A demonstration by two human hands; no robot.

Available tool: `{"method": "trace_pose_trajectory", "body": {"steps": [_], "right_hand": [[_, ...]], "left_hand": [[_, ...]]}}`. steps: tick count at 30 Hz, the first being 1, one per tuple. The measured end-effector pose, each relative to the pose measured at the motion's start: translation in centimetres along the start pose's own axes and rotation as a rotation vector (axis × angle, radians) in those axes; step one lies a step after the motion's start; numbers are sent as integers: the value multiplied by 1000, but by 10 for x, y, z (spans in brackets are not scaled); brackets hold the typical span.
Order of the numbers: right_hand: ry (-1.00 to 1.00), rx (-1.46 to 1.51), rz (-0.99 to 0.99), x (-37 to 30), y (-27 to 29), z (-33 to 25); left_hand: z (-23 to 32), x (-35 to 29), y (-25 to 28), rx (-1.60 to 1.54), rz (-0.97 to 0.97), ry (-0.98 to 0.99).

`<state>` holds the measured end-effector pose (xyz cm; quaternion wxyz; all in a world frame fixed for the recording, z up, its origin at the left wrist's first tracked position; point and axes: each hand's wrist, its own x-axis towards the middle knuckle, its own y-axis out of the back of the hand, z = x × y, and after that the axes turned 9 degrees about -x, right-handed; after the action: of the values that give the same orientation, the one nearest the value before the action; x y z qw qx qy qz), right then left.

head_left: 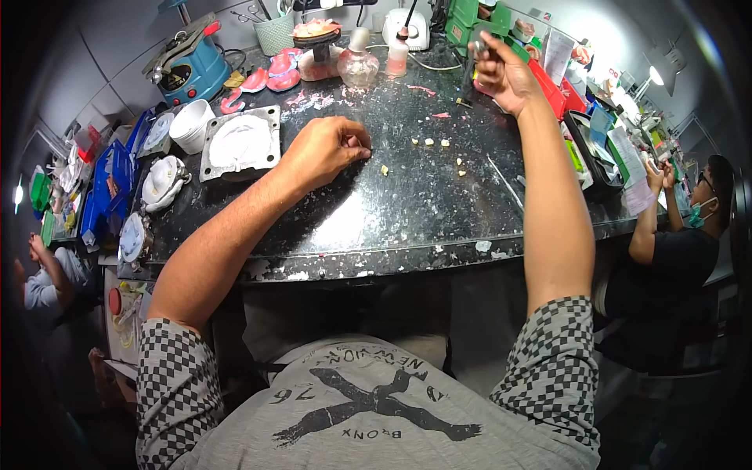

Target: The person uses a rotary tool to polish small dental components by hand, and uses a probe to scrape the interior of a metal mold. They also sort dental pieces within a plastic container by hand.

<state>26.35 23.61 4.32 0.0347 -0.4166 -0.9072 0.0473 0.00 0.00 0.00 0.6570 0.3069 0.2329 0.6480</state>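
Note:
My left hand [327, 149] rests on the black bench [360, 207], its fingers curled in and the tips pressed together near the surface. Whatever it pinches, if anything, is hidden. Raised at the far right, my right hand [505, 78] has its fingers closed around a small silvery object [479, 47], too small to name. Between the hands lie several small yellowish tooth-shaped pieces [428, 142], a few in a row and others nearer me, such as one piece [384, 170] just right of my left hand. A thin metal instrument [506, 182] lies left of my right forearm.
Left of my left hand are a metal flask half with white plaster [243, 142], a white cup [191, 127] and plaster moulds [164, 184]. Behind stand a blue machine [188, 66], pink moulds [283, 72], and a glass burner [359, 66]. Red trays [548, 86] line the right. Co-workers sit both sides.

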Motion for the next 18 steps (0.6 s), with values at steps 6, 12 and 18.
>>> {"method": "trace_pose_trajectory", "body": {"steps": [6, 12, 18], "right_hand": [[466, 229, 0, 5, -68, -6], [731, -346, 258, -12, -101, 20], [1023, -776, 366, -16, -118, 21]], "left_hand": [[-8, 10, -2, -301, 215, -170], [-8, -1, 10, -936, 244, -105], [-4, -9, 14, -1051, 310, -68]]}}
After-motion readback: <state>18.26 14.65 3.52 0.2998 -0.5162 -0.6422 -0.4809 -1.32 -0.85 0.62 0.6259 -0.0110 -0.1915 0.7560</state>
